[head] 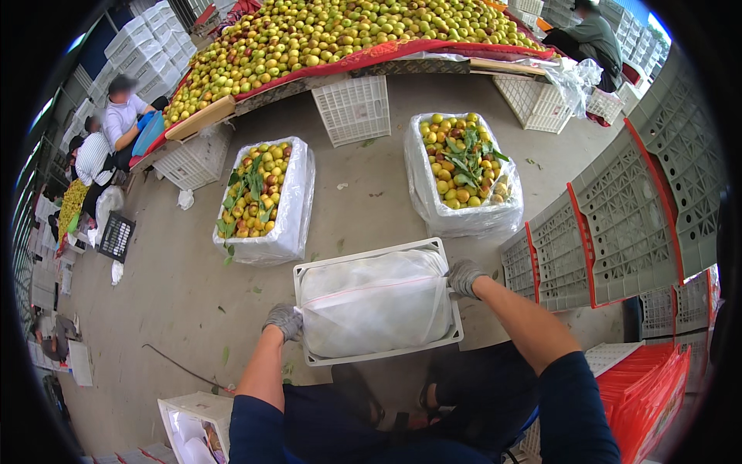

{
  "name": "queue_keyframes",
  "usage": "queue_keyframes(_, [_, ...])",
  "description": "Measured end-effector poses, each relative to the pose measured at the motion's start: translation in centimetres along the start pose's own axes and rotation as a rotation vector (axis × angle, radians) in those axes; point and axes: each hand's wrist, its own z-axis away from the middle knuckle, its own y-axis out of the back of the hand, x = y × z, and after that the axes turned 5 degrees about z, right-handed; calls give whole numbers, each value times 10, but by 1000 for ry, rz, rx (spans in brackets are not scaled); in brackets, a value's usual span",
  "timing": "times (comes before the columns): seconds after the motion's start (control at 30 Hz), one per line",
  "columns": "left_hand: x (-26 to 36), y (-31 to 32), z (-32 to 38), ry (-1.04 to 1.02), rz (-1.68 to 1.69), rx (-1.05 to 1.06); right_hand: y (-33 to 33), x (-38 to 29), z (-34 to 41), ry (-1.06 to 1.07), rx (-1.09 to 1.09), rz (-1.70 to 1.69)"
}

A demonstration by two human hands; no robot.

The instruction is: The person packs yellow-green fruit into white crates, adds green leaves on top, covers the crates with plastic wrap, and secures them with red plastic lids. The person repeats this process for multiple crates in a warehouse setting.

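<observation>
A white plastic crate is in front of my legs, its top filled by a bulging translucent white liner with a thin pink line across it. At the crate's left end is my left hand, in a grey knit glove, gripping the end. My right hand, gloved alike, grips the opposite end near the rim. The fingers of both hands are partly hidden by the crate, and the liner conceals its contents. Beyond it stand two plastic-lined crates of yellow-green and reddish fruit with leaves, one left and one right.
A fruit-heaped table with red cloth spans the back. Tall stacks of grey crates rise on my right, above red bags. A white box sits at lower left. Several people work at left; another person sits far right.
</observation>
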Motion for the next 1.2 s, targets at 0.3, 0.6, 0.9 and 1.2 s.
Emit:
queue_keyframes(0.3, [8, -15, -11, -111, -412, 359, -29, 0, 7, -53, 378, 325])
queue_keyframes(0.6, [-5, -14, 12, -359, -656, 150, -35, -10, 37, 132, 380, 467])
queue_keyframes(0.9, [16, -11, -3, -291, -677, 141, 1, -39, 23, 153, 52, 822])
queue_keyframes(1.2, [4, -18, -29, -321, -658, 242, -39, -17, 41, 193, 404, 564])
